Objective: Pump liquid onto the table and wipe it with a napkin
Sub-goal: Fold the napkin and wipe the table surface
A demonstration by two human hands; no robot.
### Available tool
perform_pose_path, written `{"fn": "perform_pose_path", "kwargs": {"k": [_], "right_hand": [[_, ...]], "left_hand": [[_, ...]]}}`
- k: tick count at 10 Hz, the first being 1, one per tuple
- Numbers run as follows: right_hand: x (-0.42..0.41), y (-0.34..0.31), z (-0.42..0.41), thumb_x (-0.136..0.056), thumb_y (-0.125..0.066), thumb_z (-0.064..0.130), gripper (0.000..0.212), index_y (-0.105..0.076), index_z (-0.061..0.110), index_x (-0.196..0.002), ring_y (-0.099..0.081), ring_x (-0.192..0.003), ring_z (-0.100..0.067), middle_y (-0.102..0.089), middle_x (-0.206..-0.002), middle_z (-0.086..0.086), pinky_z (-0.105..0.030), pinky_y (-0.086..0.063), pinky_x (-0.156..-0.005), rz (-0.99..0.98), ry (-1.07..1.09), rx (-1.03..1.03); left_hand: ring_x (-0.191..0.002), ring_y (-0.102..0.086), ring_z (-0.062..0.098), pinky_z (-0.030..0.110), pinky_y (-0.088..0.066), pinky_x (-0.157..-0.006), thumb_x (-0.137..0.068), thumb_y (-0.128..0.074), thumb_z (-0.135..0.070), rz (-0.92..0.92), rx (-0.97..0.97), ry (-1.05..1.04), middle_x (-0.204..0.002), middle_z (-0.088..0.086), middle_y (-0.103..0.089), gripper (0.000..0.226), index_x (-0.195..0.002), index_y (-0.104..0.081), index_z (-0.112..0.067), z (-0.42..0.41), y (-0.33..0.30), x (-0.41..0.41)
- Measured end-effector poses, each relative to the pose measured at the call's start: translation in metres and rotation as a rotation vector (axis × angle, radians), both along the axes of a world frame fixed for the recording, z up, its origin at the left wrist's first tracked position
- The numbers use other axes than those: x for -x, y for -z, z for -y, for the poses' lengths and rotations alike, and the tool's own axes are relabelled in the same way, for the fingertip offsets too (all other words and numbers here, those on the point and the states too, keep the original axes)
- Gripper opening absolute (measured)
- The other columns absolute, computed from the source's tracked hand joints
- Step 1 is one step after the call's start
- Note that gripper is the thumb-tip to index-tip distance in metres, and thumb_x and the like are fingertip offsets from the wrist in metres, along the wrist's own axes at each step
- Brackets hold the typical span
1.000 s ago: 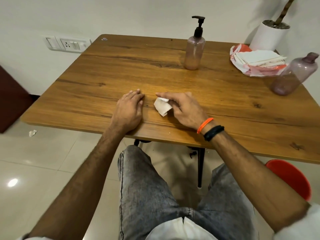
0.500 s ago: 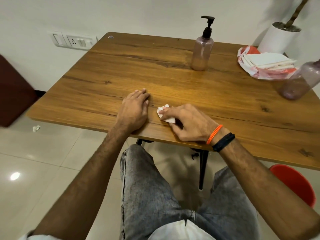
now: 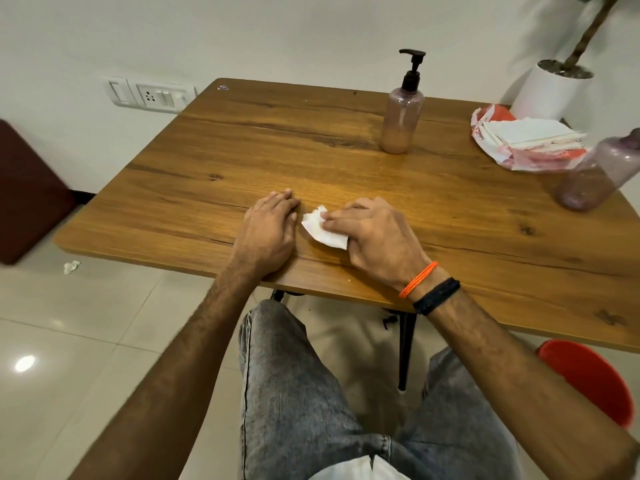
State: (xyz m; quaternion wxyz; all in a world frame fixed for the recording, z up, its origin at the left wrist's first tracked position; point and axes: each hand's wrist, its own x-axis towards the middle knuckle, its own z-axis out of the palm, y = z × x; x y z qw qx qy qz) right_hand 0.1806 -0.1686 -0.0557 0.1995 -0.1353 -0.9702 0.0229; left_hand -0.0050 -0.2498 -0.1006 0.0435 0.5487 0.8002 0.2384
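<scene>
1. The right hand [image 3: 377,239] presses a small crumpled napkin [image 3: 323,230] on the worktop [image 3: 450,216] near its front edge; the thumb and the curled fingers [image 3: 337,224] pinch it. The napkin is small, so the skin may smear the liquid instead of the paper.
2. No wet patch is plain to see on the wood, so part of the liquid may be left behind.
3. The left hand [image 3: 268,233] lies flat just beside the napkin, its fingers straight and close together. A stroke to the left can push liquid under this hand.
4. The wiping is close to the front edge, so liquid may go over it onto the jeans [image 3: 294,393].
5. The pump bottle [image 3: 401,112] stands well apart at the back. A second bottle [image 3: 595,174] stands near the right edge, and a wide stroke of the arm may knock it down.
</scene>
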Motion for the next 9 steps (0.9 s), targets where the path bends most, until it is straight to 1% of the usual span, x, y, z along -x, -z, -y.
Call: {"fn": "perform_pose_path", "kwargs": {"k": [1, 2, 3, 4, 5, 6, 7, 8, 9], "right_hand": [[-0.003, 0.003, -0.009, -0.079, -0.064, -0.005, 0.031, -0.075, 0.011, -0.102, -0.06, -0.118, -0.027, -0.07, -0.118, -0.004, -0.046, -0.046, -0.095, -0.044, -0.093, 0.033], [-0.008, 0.005, -0.025, -0.082, -0.06, -0.002, 0.044, -0.068, 0.023, -0.118, -0.037, -0.137, -0.018, -0.059, -0.135, 0.007, -0.043, -0.031, -0.11, 0.224, -0.065, 0.132], [-0.016, 0.0, -0.029, -0.07, -0.059, 0.015, 0.059, -0.061, 0.026, -0.128, -0.033, -0.135, -0.013, -0.05, -0.143, 0.009, -0.031, -0.026, -0.107, 0.286, -0.08, 0.145], [-0.016, -0.004, -0.02, -0.075, -0.056, 0.038, 0.057, -0.06, 0.022, -0.129, -0.04, -0.131, -0.009, -0.054, -0.14, 0.009, -0.027, -0.03, -0.102, 0.214, -0.072, 0.141], [-0.006, -0.002, -0.011, -0.089, -0.055, 0.049, 0.05, -0.059, 0.022, -0.131, -0.048, -0.129, -0.01, -0.058, -0.136, 0.005, -0.032, -0.039, -0.108, 0.199, -0.041, 0.156], [0.002, 0.004, -0.003, -0.097, -0.047, 0.033, 0.043, -0.049, 0.022, -0.139, -0.049, -0.13, -0.016, -0.052, -0.142, 0.002, -0.036, -0.042, -0.106, 0.298, -0.006, 0.1], [0.004, 0.01, 0.0, -0.097, -0.045, 0.017, 0.049, -0.038, 0.021, -0.146, -0.044, -0.135, -0.02, -0.043, -0.15, -0.001, -0.039, -0.04, -0.109, 0.366, 0.025, 0.064], [0.004, 0.01, -0.002, -0.09, -0.048, 0.001, 0.064, -0.032, 0.022, -0.148, -0.037, -0.14, -0.018, -0.036, -0.154, 0.001, -0.037, -0.033, -0.114, 0.387, 0.02, 0.081], [0.003, 0.009, -0.006, -0.087, -0.047, -0.006, 0.067, -0.037, 0.023, -0.147, -0.037, -0.14, -0.015, -0.037, -0.153, 0.002, -0.035, -0.031, -0.115, 0.349, -0.014, 0.127]], "left_hand": [[-0.144, -0.031, 0.022, 0.043, -0.022, -0.119, -0.1, -0.041, -0.025, -0.01, -0.003, -0.006, -0.153, 0.005, -0.04, 0.043, -0.14, -0.048, -0.014, 0.0, 0.0, 0.0], [-0.144, -0.031, 0.022, 0.043, -0.023, -0.119, -0.1, -0.041, -0.025, -0.017, -0.008, -0.015, -0.153, 0.004, -0.04, 0.043, -0.14, -0.049, -0.014, 0.0, 0.001, -0.002], [-0.144, -0.031, 0.021, 0.042, -0.022, -0.119, -0.1, -0.04, -0.025, -0.022, -0.005, -0.02, -0.153, 0.004, -0.04, 0.043, -0.141, -0.048, -0.015, 0.0, 0.001, -0.002], [-0.144, -0.031, 0.021, 0.042, -0.022, -0.119, -0.1, -0.04, -0.025, -0.02, -0.006, -0.021, -0.153, 0.003, -0.04, 0.043, -0.141, -0.048, -0.015, 0.0, 0.001, -0.002], [-0.144, -0.03, 0.022, 0.043, -0.022, -0.119, -0.1, -0.04, -0.025, -0.011, -0.007, -0.015, -0.154, 0.004, -0.039, 0.043, -0.141, -0.048, -0.014, 0.0, 0.001, -0.002], [-0.144, -0.03, 0.021, 0.042, -0.021, -0.119, -0.1, -0.041, -0.025, -0.01, -0.009, -0.015, -0.154, 0.004, -0.039, 0.043, -0.141, -0.048, -0.015, 0.0, 0.001, -0.002], [-0.145, -0.03, 0.021, 0.043, -0.021, -0.12, -0.1, -0.04, -0.025, -0.003, -0.01, -0.01, -0.154, 0.004, -0.039, 0.043, -0.141, -0.048, -0.015, 0.0, 0.001, -0.001], [-0.145, -0.029, 0.021, 0.044, -0.021, -0.12, -0.1, -0.04, -0.026, 0.001, -0.005, -0.006, -0.154, 0.004, -0.038, 0.043, -0.141, -0.047, -0.015, 0.0, 0.002, -0.001], [-0.145, -0.028, 0.021, 0.044, -0.021, -0.12, -0.1, -0.04, -0.026, -0.001, 0.004, -0.008, -0.154, 0.004, -0.038, 0.043, -0.142, -0.046, -0.015, 0.0, 0.001, -0.001]]}}
